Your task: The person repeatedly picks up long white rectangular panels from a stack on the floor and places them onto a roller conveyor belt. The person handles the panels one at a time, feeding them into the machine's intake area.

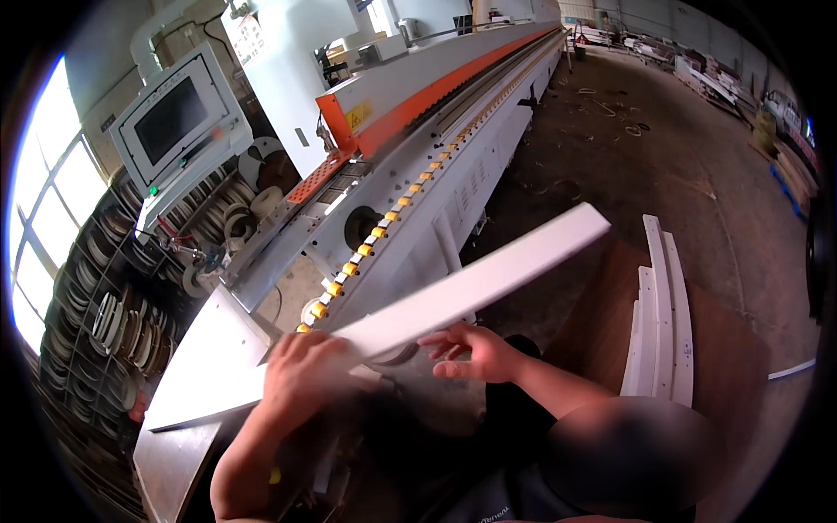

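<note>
White board strip (pixel 453 292) is held slanted above the long edge-banding machine (pixel 418 148): the left hand (pixel 301 375) is clamped on its near end, while the right hand (pixel 475 349) is spread open beneath it, fingertips touching its underside.

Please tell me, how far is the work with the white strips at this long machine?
In hand: a long white strip, held by the left hand near one end, the right hand under its middle, above the machine's infeed table. It has not yet reached the yellow rollers. Several white strips lie stacked at the right; whether they are finished cannot be told.
</note>
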